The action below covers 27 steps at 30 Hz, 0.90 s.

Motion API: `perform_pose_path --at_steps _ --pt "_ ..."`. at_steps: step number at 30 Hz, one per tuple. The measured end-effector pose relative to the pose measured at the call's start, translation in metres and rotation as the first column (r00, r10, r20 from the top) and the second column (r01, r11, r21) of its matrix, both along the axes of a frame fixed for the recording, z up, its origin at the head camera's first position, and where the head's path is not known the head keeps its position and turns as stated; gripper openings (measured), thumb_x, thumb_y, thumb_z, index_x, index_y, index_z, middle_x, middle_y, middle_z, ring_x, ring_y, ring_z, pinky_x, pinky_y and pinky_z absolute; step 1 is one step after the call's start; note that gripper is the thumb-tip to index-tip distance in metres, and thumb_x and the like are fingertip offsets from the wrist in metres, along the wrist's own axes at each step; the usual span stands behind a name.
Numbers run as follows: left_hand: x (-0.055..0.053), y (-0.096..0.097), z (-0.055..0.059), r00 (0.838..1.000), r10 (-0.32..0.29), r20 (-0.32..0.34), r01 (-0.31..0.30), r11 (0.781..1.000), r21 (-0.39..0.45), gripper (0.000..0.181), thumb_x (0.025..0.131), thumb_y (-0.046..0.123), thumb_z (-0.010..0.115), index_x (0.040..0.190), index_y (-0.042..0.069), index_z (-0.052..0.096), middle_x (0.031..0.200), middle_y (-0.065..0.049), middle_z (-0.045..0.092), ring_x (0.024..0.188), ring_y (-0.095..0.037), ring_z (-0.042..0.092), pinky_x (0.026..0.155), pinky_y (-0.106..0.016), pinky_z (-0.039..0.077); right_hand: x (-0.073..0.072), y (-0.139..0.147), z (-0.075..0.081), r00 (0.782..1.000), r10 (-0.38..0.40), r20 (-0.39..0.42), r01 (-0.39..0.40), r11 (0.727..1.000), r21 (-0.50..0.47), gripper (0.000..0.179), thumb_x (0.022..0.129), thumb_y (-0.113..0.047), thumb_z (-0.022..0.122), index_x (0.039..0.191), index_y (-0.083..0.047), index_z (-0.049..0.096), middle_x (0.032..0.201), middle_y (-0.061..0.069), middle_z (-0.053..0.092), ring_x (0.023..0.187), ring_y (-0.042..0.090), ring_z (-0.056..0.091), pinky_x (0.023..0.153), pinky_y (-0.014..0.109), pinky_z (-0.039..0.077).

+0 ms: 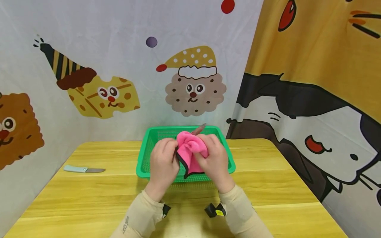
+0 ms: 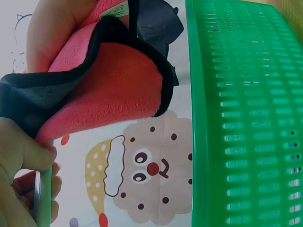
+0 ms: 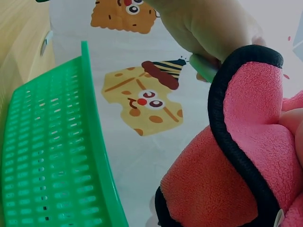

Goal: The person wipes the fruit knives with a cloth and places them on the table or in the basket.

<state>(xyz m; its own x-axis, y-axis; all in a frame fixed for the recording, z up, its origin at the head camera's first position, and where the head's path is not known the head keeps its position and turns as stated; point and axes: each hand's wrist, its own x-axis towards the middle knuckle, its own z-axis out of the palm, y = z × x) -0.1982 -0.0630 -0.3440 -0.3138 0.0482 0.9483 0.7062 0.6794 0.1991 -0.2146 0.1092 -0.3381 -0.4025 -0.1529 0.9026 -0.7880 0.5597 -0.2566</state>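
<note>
Both hands are raised over the green basket. My left hand grips a knife by its pale green handle, with the thumb and fingers curled round it. A pink cloth with black edging is bunched in my right hand and wraps over the knife's blade, hiding most of it. In the head view a pointed tip sticks out past the cloth at the far side. The cloth's lower corner hangs down between the hands.
A second knife with a pale blue handle lies on the wooden table to the left, blade towards the basket. Behind the table hangs a printed curtain. Dark wrist devices show below the cuffs.
</note>
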Motion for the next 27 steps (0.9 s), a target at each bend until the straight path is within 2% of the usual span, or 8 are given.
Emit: perform_pose_path --at_steps 3,7,17,27 --pt "0.001 -0.002 0.000 1.000 -0.004 0.000 0.004 1.000 -0.003 0.013 0.083 -0.012 0.065 0.092 -0.002 0.063 0.090 -0.015 0.063 0.084 -0.034 0.061 0.076 -0.046 0.053 -0.002 0.003 0.001 1.000 -0.012 0.000 0.012 1.000 -0.007 0.028 0.083 -0.015 0.078 0.108 -0.009 0.067 0.092 0.009 0.061 0.083 0.023 0.056 0.062 0.036 0.048" --pt "0.003 -0.005 0.001 1.000 -0.013 0.002 0.014 1.000 -0.018 0.017 0.081 -0.010 0.071 0.095 -0.002 0.064 0.090 -0.014 0.064 0.084 -0.032 0.061 0.074 -0.045 0.053 -0.004 0.007 0.002 0.999 -0.038 -0.005 0.038 0.999 -0.032 0.028 0.081 -0.010 0.077 0.107 -0.009 0.067 0.089 0.008 0.060 0.080 0.023 0.056 0.061 0.037 0.047" --pt "0.007 -0.015 -0.004 1.000 -0.024 0.003 0.024 0.999 -0.041 0.023 0.078 -0.012 0.074 0.098 -0.003 0.066 0.089 -0.014 0.063 0.081 -0.031 0.061 0.072 -0.043 0.053 -0.006 0.017 0.002 0.994 -0.107 0.011 0.107 0.992 -0.066 0.027 0.080 -0.011 0.076 0.106 -0.009 0.069 0.095 0.010 0.064 0.087 0.027 0.060 0.067 0.043 0.051" --pt "0.009 -0.018 -0.008 0.999 -0.025 0.025 0.026 0.999 -0.044 0.025 0.076 -0.011 0.076 0.098 -0.003 0.065 0.090 -0.014 0.064 0.082 -0.032 0.061 0.075 -0.042 0.053 -0.007 0.025 0.002 0.992 -0.127 0.025 0.129 0.987 -0.096 0.026 0.082 -0.012 0.077 0.107 -0.008 0.069 0.093 0.010 0.064 0.084 0.026 0.057 0.063 0.038 0.045"
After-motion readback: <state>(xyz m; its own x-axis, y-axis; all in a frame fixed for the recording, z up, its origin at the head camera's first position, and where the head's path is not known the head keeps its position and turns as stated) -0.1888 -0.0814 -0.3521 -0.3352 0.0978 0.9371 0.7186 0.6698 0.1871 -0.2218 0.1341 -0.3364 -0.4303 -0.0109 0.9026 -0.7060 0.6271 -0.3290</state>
